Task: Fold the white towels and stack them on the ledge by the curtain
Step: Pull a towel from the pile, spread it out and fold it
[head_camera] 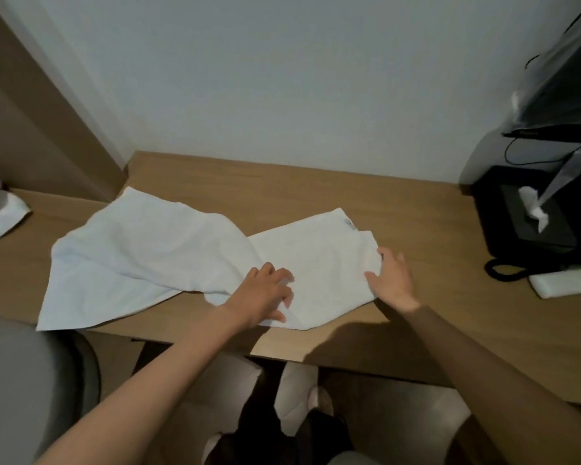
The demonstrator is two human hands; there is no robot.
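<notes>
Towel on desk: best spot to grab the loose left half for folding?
Probably the towel's near-left corner, pinched from the desk's front edge: it lies flat and exposed there, while the left hand and right hand rest on the right half.

towel (155,250): white matt cloth | desk (316,186): matt wood-grain | tissue box (524,216): black, slightly glossy

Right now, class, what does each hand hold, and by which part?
The left hand sets bent fingers on the white towel near its middle; whether it grips cannot be told. The right hand rests flat on its right edge.
</notes>
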